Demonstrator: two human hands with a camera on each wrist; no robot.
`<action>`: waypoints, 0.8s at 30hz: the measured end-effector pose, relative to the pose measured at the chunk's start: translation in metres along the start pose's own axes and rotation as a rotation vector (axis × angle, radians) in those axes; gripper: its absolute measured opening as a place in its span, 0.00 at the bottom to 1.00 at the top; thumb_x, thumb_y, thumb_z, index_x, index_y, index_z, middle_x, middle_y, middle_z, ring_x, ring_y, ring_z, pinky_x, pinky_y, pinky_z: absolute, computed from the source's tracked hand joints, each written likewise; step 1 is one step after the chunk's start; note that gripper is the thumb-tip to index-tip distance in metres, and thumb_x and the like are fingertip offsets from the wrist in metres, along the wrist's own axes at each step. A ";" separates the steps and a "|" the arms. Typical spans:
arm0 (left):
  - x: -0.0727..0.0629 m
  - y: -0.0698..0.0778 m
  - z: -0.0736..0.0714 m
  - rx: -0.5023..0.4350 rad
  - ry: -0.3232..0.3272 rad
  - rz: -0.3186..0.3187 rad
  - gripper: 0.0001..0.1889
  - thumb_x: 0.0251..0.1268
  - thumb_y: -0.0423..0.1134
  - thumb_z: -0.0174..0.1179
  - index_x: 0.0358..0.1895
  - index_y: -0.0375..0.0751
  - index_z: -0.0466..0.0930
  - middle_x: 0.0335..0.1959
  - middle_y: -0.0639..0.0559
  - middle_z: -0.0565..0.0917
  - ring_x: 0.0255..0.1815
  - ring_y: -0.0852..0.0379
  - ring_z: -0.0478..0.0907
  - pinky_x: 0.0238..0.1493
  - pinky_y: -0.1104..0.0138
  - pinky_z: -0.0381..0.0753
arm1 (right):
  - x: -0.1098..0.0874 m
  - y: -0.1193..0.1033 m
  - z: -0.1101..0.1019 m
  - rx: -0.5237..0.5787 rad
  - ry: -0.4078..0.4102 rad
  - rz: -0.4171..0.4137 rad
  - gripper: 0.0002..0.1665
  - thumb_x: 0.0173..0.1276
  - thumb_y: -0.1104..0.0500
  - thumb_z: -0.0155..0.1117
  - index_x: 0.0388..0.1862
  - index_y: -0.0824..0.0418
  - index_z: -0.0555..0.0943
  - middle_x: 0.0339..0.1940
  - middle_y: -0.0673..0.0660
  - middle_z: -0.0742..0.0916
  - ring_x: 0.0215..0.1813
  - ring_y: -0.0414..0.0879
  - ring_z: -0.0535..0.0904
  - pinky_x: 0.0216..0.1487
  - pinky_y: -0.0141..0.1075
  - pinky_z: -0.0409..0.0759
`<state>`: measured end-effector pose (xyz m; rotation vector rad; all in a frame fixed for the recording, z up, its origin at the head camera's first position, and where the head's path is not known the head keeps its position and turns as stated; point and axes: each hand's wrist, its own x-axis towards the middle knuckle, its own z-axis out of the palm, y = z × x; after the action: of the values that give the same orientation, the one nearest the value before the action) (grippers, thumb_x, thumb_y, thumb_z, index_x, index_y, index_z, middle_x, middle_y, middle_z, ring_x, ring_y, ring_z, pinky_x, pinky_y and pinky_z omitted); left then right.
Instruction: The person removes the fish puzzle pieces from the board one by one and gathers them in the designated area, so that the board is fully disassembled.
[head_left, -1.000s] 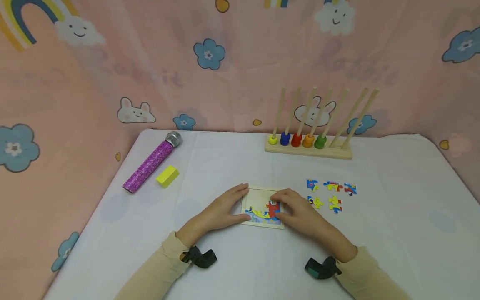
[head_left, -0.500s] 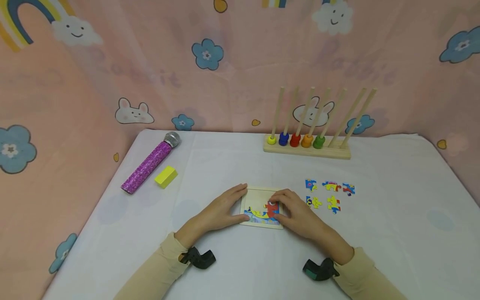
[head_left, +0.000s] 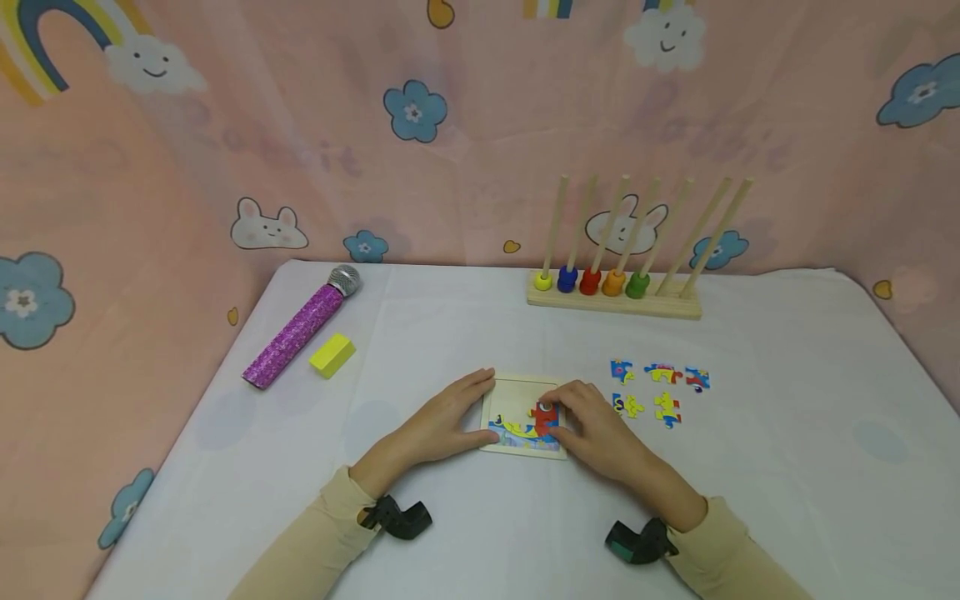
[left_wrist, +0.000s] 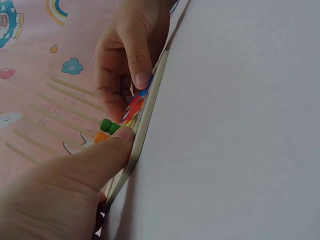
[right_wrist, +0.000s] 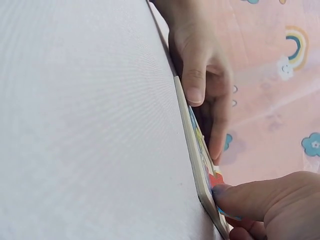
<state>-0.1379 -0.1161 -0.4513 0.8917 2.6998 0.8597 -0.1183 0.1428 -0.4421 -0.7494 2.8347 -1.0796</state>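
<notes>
A small wooden puzzle board (head_left: 517, 382) lies on the table, its front part filled with colourful pieces and its back part bare wood. My left hand (head_left: 442, 421) holds the board's left side, thumb on the front left corner and fingers along the back left corner. At the right side, my right hand (head_left: 600, 429) pinches a red puzzle piece (head_left: 544, 419) with thumb and index finger; the piece lies in the board's frame. In the right wrist view the right thumb presses near the red piece (right_wrist: 216, 178). The right hand's other fingers are partly hidden.
Several loose puzzle pieces (head_left: 666, 402) lie right of the board. Behind stands a wooden peg rack (head_left: 615, 307) with coloured beads. A purple glittery microphone (head_left: 296, 333) and a yellow block (head_left: 332, 356) lie at the left. A patterned pink cloth (head_left: 465, 167) hangs behind the table.
The head view has shifted slightly. Both hands stay at the board, and the red piece keeps its place in the frame.
</notes>
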 end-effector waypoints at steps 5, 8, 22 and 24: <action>0.000 0.000 0.000 0.005 -0.002 0.000 0.43 0.59 0.54 0.64 0.72 0.37 0.58 0.75 0.49 0.56 0.76 0.52 0.52 0.73 0.57 0.57 | 0.000 0.001 0.000 0.033 -0.008 0.025 0.20 0.61 0.62 0.68 0.53 0.56 0.80 0.49 0.51 0.81 0.55 0.48 0.72 0.57 0.49 0.76; 0.000 0.000 0.000 0.004 -0.002 0.003 0.43 0.59 0.54 0.64 0.72 0.37 0.58 0.75 0.49 0.56 0.76 0.52 0.52 0.73 0.57 0.58 | 0.000 0.002 -0.001 0.048 -0.012 0.031 0.19 0.62 0.62 0.67 0.53 0.56 0.80 0.49 0.51 0.81 0.56 0.49 0.72 0.58 0.50 0.76; 0.000 -0.001 0.001 0.006 -0.001 -0.003 0.43 0.59 0.55 0.64 0.72 0.37 0.57 0.76 0.49 0.56 0.76 0.52 0.51 0.73 0.57 0.57 | 0.002 0.005 -0.012 0.101 0.006 0.049 0.18 0.63 0.62 0.65 0.53 0.55 0.79 0.51 0.52 0.80 0.58 0.50 0.73 0.59 0.51 0.75; 0.000 -0.001 0.002 0.007 -0.002 -0.004 0.43 0.59 0.55 0.63 0.72 0.37 0.57 0.76 0.49 0.56 0.76 0.52 0.51 0.73 0.57 0.57 | 0.003 0.007 -0.015 0.108 0.014 0.060 0.19 0.63 0.62 0.65 0.53 0.55 0.79 0.51 0.52 0.80 0.58 0.49 0.73 0.58 0.51 0.76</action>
<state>-0.1382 -0.1160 -0.4534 0.8873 2.7038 0.8478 -0.1264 0.1559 -0.4347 -0.6473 2.7643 -1.2214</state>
